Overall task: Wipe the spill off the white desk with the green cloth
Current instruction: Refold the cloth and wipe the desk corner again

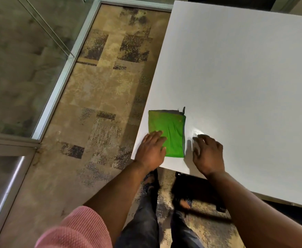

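Observation:
A folded green cloth (171,129) with a dark hem lies flat near the front left corner of the white desk (245,77). My left hand (152,151) rests flat on the cloth's near left part, fingers spread. My right hand (208,153) hovers or rests just right of the cloth, fingers apart and holding nothing. A small glossy wet patch (197,131) shines on the desk beside my right fingertips. The cloth's near left corner is hidden under my left hand.
The desk's left edge (146,108) and front edge (177,169) run close to the cloth. Patterned carpet (102,104) lies to the left, bounded by a glass partition with a metal frame (60,83). My legs and a dark chair base (200,194) are below the desk.

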A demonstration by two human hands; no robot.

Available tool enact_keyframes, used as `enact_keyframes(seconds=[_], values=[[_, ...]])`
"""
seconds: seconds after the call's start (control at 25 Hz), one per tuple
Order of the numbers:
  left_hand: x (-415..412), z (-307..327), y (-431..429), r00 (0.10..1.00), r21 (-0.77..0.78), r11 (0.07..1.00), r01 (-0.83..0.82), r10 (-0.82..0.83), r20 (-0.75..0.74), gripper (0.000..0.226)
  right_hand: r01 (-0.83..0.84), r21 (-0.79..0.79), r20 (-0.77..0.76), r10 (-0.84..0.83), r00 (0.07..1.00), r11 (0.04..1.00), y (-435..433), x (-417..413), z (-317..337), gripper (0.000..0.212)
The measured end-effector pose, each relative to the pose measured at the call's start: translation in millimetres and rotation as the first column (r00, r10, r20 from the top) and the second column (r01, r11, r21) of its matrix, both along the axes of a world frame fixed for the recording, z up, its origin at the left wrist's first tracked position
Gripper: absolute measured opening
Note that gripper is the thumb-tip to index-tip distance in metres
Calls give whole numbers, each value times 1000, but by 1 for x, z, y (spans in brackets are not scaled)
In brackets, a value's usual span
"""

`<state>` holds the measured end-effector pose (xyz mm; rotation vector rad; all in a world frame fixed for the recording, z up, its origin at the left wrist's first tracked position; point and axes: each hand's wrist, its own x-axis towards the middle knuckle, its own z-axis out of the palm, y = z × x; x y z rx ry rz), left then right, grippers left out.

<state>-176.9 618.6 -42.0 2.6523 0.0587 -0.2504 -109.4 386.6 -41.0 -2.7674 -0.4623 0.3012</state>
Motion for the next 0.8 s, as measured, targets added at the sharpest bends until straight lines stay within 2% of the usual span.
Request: enact_keyframes(seconds=[0.12, 0.24, 0.36, 0.64, 0.8], values=[[34, -20, -32, 999, 57, 998, 22, -20, -37, 59, 36, -1, 58, -36, 998, 999, -10, 29, -23, 60], [60, -41, -44, 994, 156, 984, -86, 95, -50, 69, 70, -65, 78, -65, 995, 995, -31, 60, -45, 66], [75, -58, -42, 985, 249, 957, -152, 169, -47, 73, 182, -104, 45, -178, 983, 978, -64, 87, -59, 70], [81, -78, -53, 982, 319, 929, -185, 167, 84, 86, 185, -95, 96, -176, 980, 978, -82, 94, -72, 67], [94, -79, -73, 994, 313, 945, -95, 72, 85, 78, 181, -96, 92, -172, 981, 979, -86, 94, -76, 67]])
